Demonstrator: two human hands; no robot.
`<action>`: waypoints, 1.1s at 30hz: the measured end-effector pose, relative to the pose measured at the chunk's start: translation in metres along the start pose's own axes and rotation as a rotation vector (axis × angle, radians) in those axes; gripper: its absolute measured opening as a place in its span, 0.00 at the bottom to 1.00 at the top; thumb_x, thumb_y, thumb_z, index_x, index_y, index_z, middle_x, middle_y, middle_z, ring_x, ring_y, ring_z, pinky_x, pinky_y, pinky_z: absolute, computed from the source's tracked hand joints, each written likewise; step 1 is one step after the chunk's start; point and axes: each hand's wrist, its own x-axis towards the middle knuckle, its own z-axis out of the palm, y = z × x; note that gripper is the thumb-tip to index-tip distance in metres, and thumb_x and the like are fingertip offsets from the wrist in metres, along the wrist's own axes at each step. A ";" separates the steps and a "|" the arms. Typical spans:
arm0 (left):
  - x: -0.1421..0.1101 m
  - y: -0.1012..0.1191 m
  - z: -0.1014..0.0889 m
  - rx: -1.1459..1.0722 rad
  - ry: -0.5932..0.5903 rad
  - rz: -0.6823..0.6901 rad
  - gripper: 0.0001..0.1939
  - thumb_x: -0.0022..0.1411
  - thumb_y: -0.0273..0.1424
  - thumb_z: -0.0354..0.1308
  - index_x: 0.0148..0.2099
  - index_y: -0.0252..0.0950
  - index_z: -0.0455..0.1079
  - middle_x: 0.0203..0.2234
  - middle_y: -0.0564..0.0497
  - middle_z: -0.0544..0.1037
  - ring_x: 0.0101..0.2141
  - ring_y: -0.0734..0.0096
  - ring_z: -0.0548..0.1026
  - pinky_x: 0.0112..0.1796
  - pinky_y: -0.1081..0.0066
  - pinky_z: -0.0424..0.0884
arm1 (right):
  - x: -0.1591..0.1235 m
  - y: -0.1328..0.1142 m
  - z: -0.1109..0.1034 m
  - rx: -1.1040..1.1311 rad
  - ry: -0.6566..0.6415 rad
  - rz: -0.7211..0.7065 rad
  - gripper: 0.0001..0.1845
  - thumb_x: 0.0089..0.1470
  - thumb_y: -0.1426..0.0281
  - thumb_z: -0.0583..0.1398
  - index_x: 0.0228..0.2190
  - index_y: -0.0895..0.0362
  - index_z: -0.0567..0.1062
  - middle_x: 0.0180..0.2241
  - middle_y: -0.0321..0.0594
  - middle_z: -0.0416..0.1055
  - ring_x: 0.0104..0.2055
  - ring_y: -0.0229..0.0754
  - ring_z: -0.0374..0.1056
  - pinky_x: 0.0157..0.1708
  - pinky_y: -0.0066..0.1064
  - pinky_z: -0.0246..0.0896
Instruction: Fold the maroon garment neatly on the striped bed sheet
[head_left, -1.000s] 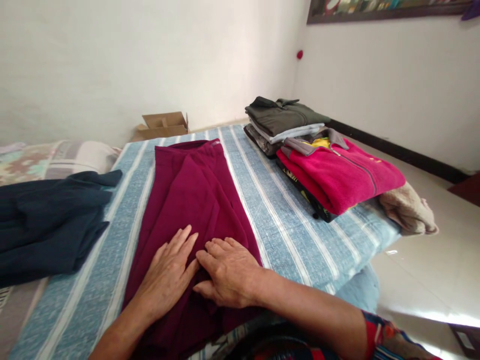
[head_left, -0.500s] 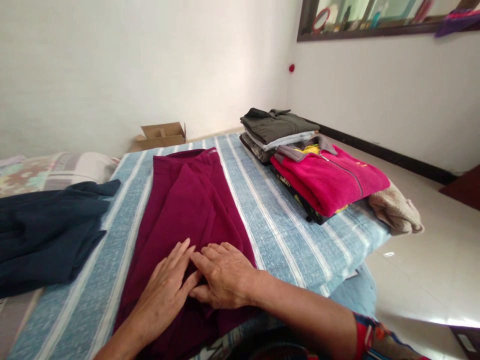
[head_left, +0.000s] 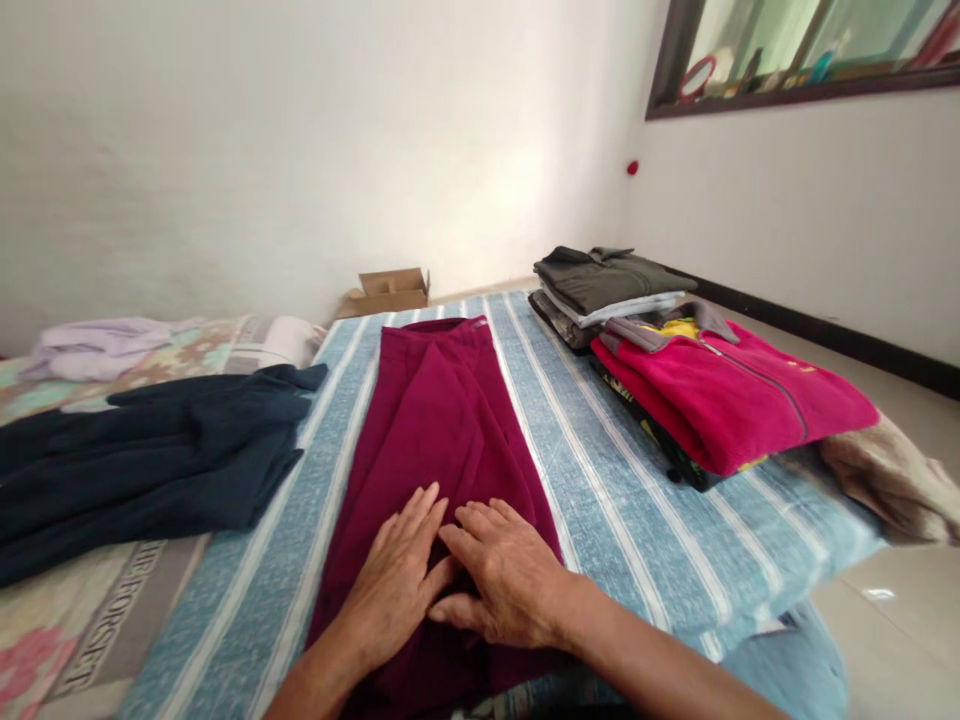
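Note:
A maroon garment (head_left: 442, 420) lies lengthwise on the blue striped bed cover (head_left: 600, 470). My left hand (head_left: 394, 585) rests flat on its near end, fingers stretched out and open. My right hand (head_left: 502, 580) lies beside it, palm down on the same cloth, fingers slightly bent and overlapping the left hand's fingertips. Neither hand grips anything.
A dark navy garment (head_left: 150, 460) is spread at the left. Folded clothes stand at the right: a pink fleece jacket (head_left: 727, 395) in front, an olive stack (head_left: 600, 280) behind, a beige cloth (head_left: 885, 475) at the bed's edge. A cardboard box (head_left: 390, 290) sits by the wall.
The view has swung left and lifted, so more of the left bedding shows. Both hands stay pressed on the maroon garment, close together.

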 end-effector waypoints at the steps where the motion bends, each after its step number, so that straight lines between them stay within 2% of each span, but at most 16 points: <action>1: -0.002 0.002 -0.002 -0.011 -0.024 -0.020 0.31 0.64 0.46 0.42 0.64 0.33 0.53 0.63 0.42 0.52 0.62 0.57 0.49 0.58 0.53 0.52 | -0.002 -0.002 0.000 0.014 0.007 -0.005 0.34 0.54 0.51 0.54 0.54 0.60 0.62 0.56 0.50 0.61 0.58 0.50 0.56 0.59 0.46 0.46; 5: -0.008 0.011 -0.011 -0.036 -0.105 -0.045 0.30 0.65 0.42 0.41 0.65 0.33 0.51 0.64 0.43 0.47 0.63 0.59 0.44 0.59 0.53 0.48 | -0.012 -0.009 0.003 0.015 0.054 -0.081 0.34 0.55 0.49 0.52 0.56 0.59 0.61 0.58 0.48 0.60 0.61 0.48 0.53 0.61 0.45 0.42; 8: -0.013 0.016 -0.016 -0.036 -0.135 -0.061 0.28 0.64 0.34 0.42 0.65 0.33 0.49 0.65 0.45 0.44 0.64 0.61 0.42 0.60 0.54 0.46 | -0.019 -0.010 0.014 -0.080 0.117 -0.149 0.34 0.55 0.47 0.51 0.52 0.59 0.65 0.55 0.48 0.63 0.59 0.47 0.57 0.60 0.42 0.48; 12: -0.017 0.020 -0.018 -0.051 -0.134 -0.076 0.30 0.61 0.29 0.43 0.66 0.33 0.47 0.65 0.45 0.43 0.64 0.62 0.41 0.60 0.54 0.45 | -0.022 -0.001 0.041 -0.251 0.305 -0.242 0.34 0.54 0.46 0.50 0.48 0.61 0.69 0.50 0.49 0.69 0.54 0.48 0.63 0.55 0.42 0.56; 16: -0.019 0.021 -0.017 -0.068 -0.118 -0.076 0.30 0.60 0.27 0.42 0.66 0.34 0.47 0.65 0.46 0.44 0.64 0.63 0.41 0.60 0.53 0.45 | -0.021 0.011 0.054 -0.380 0.441 -0.360 0.33 0.57 0.49 0.48 0.51 0.61 0.67 0.47 0.48 0.72 0.52 0.46 0.66 0.51 0.38 0.61; 19: -0.019 0.021 -0.017 -0.078 -0.140 -0.094 0.31 0.61 0.26 0.42 0.66 0.35 0.47 0.65 0.47 0.43 0.64 0.63 0.41 0.60 0.54 0.45 | -0.019 0.018 0.053 -0.465 0.473 -0.435 0.29 0.60 0.53 0.47 0.51 0.60 0.68 0.46 0.45 0.73 0.49 0.44 0.68 0.48 0.34 0.64; 25: -0.020 0.022 -0.018 -0.085 -0.154 -0.097 0.32 0.60 0.25 0.42 0.66 0.34 0.46 0.65 0.46 0.43 0.64 0.63 0.41 0.60 0.54 0.44 | -0.015 0.025 0.058 -0.528 0.534 -0.491 0.20 0.64 0.65 0.44 0.47 0.58 0.71 0.43 0.42 0.75 0.45 0.39 0.70 0.48 0.30 0.63; 29: -0.021 0.022 -0.017 -0.100 -0.150 -0.102 0.32 0.59 0.24 0.43 0.66 0.35 0.47 0.65 0.47 0.42 0.64 0.63 0.40 0.60 0.53 0.45 | -0.015 0.029 0.058 -0.493 0.544 -0.505 0.17 0.62 0.67 0.48 0.47 0.57 0.71 0.42 0.41 0.75 0.45 0.39 0.71 0.46 0.30 0.64; 33: -0.022 0.022 -0.015 -0.129 -0.153 -0.103 0.32 0.59 0.25 0.42 0.66 0.35 0.47 0.65 0.49 0.40 0.64 0.62 0.39 0.61 0.54 0.43 | -0.016 0.030 0.063 -0.506 0.540 -0.489 0.18 0.62 0.69 0.46 0.45 0.54 0.72 0.41 0.39 0.76 0.42 0.38 0.72 0.43 0.29 0.66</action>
